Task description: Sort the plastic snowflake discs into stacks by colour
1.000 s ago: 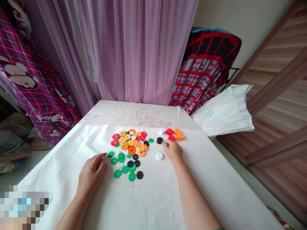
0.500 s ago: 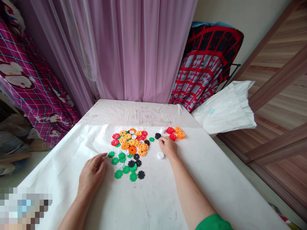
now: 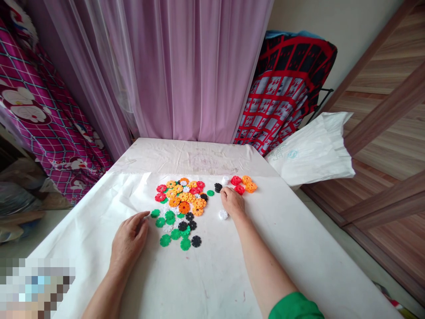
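Observation:
Notched plastic snowflake discs lie on the white-covered table. A mixed heap has orange discs and red discs at the back, green discs and black discs nearer me. My left hand rests on the cloth left of the heap, fingers loosely stretched, its index fingertip close to a green disc. To the right, my right hand has its fingers drawn together at the edge of a small black disc stack. What lies under those fingertips is partly hidden.
Sorted beside my right hand are red discs, orange discs and white discs. A single green disc lies between heap and black stack. A white bag hangs at the table's right edge. Purple curtains stand behind.
My right hand's fingertips have shifted slightly away from me, along the side of the black stack. My left hand stays in place beside the heap, and the view has moved a little.

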The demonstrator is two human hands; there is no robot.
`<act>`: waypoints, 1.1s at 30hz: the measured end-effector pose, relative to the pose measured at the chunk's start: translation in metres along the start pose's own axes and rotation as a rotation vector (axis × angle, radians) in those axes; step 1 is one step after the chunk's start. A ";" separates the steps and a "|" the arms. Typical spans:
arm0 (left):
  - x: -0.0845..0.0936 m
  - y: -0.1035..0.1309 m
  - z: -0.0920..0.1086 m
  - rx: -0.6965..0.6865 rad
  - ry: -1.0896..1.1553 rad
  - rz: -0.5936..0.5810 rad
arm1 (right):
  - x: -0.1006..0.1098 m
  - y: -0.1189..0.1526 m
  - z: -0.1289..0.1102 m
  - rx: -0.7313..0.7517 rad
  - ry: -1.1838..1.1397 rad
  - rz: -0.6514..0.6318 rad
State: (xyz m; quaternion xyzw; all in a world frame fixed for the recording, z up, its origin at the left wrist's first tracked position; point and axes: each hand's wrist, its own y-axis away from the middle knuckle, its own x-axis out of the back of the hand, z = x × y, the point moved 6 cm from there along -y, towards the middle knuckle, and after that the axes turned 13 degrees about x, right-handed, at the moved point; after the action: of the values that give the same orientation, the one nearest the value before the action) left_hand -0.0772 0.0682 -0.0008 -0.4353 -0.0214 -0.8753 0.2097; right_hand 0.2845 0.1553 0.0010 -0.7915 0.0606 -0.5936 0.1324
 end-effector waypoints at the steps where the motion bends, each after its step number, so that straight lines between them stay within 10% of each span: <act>1: 0.000 0.000 0.000 0.001 0.002 -0.001 | 0.000 0.000 0.000 -0.006 0.000 -0.003; 26: 0.000 0.003 0.003 0.030 0.023 -0.009 | -0.010 -0.013 0.006 0.020 -0.277 0.111; 33: 0.001 0.004 0.006 0.031 0.020 -0.021 | 0.013 0.029 -0.066 0.341 -0.343 -0.063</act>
State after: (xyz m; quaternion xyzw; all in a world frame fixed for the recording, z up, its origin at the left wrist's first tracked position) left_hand -0.0716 0.0655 0.0028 -0.4229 -0.0374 -0.8813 0.2075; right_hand 0.2265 0.1147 0.0219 -0.8483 -0.0886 -0.4560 0.2541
